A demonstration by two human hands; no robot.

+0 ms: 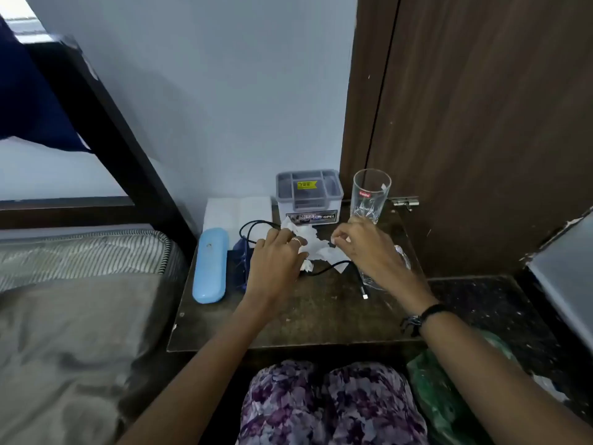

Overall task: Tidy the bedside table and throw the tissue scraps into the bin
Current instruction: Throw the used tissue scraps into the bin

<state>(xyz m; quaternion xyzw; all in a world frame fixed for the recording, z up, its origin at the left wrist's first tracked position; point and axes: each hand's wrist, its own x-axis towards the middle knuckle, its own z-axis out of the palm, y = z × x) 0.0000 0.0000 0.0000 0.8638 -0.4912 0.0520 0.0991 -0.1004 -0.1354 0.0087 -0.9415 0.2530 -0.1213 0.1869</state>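
White tissue scraps (313, 244) lie crumpled in the middle of the dark bedside table (298, 319). My left hand (276, 261) lies over the left part of the scraps, fingers curled round a crumpled piece. My right hand (362, 245) hovers at their right edge and pinches a small scrap between thumb and fingers. A black cable (333, 268) runs under and across the scraps, with its plug end at the front right.
A light-blue case (210, 266) lies at the table's left, a folded white cloth (236, 211) behind it. A grey organiser box (309, 197) and a clear glass (369, 194) stand at the back. A green bag (449, 396) sits on the floor at right; the bed is at left.
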